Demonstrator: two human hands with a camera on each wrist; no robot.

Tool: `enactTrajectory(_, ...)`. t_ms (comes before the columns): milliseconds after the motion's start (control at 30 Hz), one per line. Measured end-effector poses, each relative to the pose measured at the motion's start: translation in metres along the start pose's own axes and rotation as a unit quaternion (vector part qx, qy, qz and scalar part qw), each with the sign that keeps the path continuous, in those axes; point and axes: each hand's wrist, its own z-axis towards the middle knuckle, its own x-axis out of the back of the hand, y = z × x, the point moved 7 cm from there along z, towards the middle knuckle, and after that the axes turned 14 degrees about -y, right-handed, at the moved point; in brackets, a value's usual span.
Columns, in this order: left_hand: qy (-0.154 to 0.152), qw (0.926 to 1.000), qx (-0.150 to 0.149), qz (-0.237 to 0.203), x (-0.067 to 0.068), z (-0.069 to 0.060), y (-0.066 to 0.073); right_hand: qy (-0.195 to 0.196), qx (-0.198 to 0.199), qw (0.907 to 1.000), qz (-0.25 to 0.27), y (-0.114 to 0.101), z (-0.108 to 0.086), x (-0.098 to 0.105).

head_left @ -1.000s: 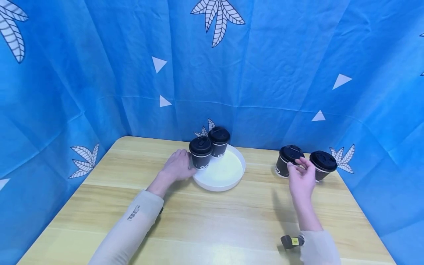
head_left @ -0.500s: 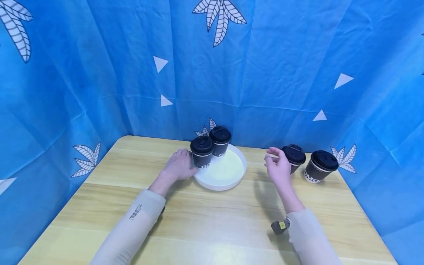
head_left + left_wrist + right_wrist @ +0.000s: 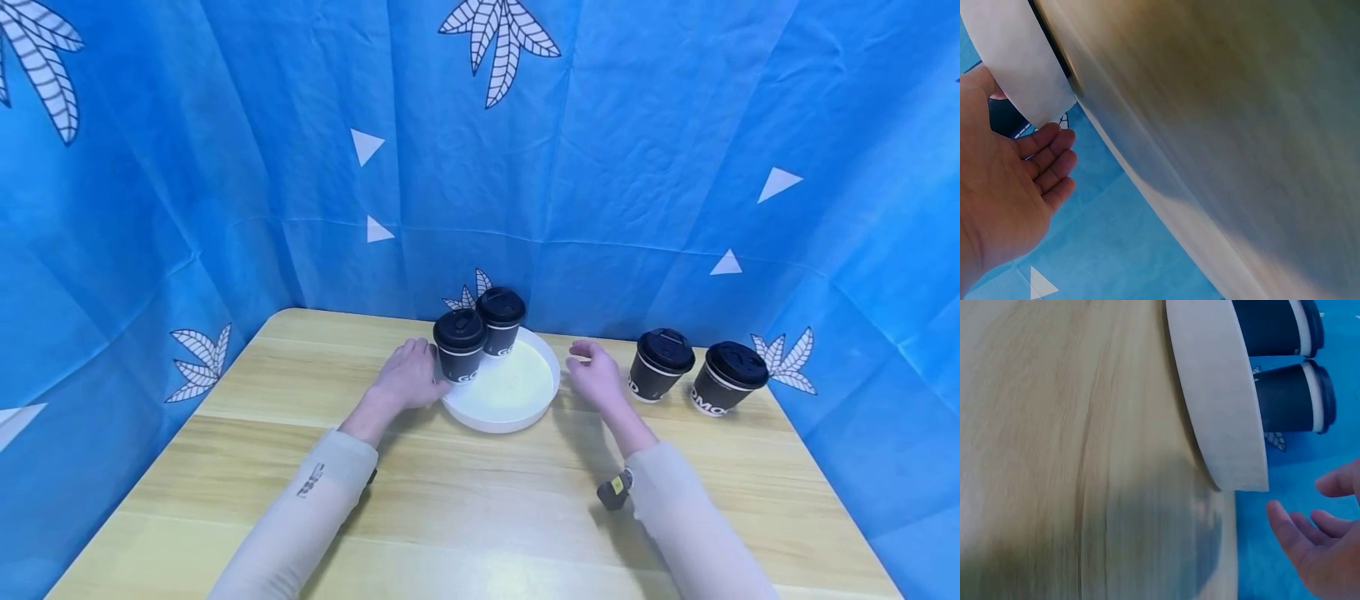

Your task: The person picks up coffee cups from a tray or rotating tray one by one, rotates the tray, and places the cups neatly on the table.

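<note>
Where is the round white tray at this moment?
Just below the middle of the head view, the white tray sits near the back edge of the table, between the left hand and the right hand, with two lidded cups in it.

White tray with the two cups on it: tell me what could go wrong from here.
The front cup and back cup stand toward the left and back of the white tray, so it might tilt that way if lifted. The left hand, close beside the front cup, could knock it. The right hand is apart from the tray, so lifting now might be one-sided.
</note>
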Motion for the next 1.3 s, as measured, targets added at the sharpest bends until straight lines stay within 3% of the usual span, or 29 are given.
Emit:
enactTrajectory(300, -0.003, 1.0, 0.004, -0.004, -0.001, 0.001, -0.002, -0.044, -0.022, 0.9986, -0.019, 0.005, 0.014, -0.016)
enactTrajectory(633, -0.013, 0.9996, 0.022, -0.009, 0.001, -0.001, 0.0, -0.045, -0.038, 0.9975, -0.038, 0.007, 0.014, -0.019)
enactTrajectory(733, -0.019, 0.9992, 0.024, -0.027, 0.004, -0.005, 0.001, -0.045, -0.037, 0.9973, -0.045, 0.008, 0.014, -0.02)
enactTrajectory(867, -0.023, 0.9952, 0.02, -0.092, 0.008, -0.012, 0.001, -0.048, -0.035, 0.9973, -0.044, 0.01, 0.013, -0.02)
enactTrajectory(967, -0.022, 0.9871, 0.022, -0.157, 0.011, -0.015, -0.002, -0.049, -0.037, 0.9974, -0.039, 0.01, 0.011, -0.02)
enactTrajectory(1067, -0.019, 0.9741, 0.027, -0.224, 0.013, -0.016, -0.005, -0.051, -0.037, 0.9973, -0.037, 0.01, 0.009, -0.02)
enactTrajectory(1300, -0.011, 0.933, 0.042, -0.357, 0.011, -0.02, -0.007, -0.05, -0.034, 0.9977, -0.032, 0.009, 0.006, -0.021)
